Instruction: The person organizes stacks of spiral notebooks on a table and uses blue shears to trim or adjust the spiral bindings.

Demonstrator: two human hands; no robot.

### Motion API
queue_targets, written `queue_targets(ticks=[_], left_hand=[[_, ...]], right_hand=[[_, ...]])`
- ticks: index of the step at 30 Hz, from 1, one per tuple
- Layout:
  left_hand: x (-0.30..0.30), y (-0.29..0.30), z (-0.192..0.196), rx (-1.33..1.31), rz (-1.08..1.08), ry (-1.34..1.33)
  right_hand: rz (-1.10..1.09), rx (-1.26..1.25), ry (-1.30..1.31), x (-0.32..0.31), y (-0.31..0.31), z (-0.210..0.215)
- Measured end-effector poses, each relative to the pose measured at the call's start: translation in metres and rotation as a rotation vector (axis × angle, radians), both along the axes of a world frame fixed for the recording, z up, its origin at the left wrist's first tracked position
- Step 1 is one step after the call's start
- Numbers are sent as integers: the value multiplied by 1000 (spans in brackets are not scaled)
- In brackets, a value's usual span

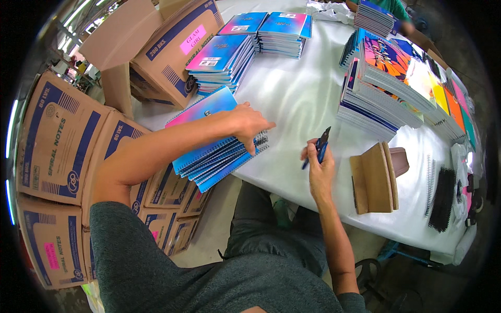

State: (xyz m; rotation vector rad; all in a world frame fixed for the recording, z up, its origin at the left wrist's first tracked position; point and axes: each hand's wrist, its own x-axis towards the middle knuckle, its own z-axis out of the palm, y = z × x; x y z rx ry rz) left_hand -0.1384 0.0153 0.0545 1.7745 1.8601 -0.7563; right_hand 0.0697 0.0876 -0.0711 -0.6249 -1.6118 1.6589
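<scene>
My left hand (249, 124) is open, its fingers spread over the spiral edge of a stack of blue and pink spiral notebooks (201, 148) at the table's near left edge. The fingertips are at the wire coils, and my forearm hides part of the top cover. In my right hand (320, 169) is a pair of blue-handled pliers (324, 137), gripped with the dark jaws pointing up and away. The pliers are apart from the notebooks, above the white-covered table (292, 109).
Taller stacks of matching notebooks (222, 55) stand behind, beside an open carton (175, 55). Closed cartons (60, 141) are piled at left. More spiral notebooks (370, 94), folded cardboard (371, 177) and black coils (442, 199) lie at right. Another person's green sleeve (395, 8) shows far right.
</scene>
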Motion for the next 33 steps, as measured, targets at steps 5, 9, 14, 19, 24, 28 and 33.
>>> queue_targets(ticks=[5, 9, 14, 19, 24, 28, 33], left_hand=[[-7, -8, -8, 95, 100, 40], [-29, -12, -11, 206, 146, -211], [-40, -11, 6, 288, 280, -578], [-32, -11, 20, 355, 215, -658], [-48, -15, 8, 417, 207, -751], [-36, -11, 16, 351, 391, -746], [-38, -13, 14, 385, 370, -788]], right_hand=[[321, -495, 32, -10, -38, 7], [614, -779, 39, -11, -59, -5], [772, -943, 63, -29, -82, 8], [871, -901, 63, -53, -84, 18], [838, -947, 30, -69, -80, 33], [857, -913, 23, -71, -75, 31], [846, -938, 25, -71, -73, 36]])
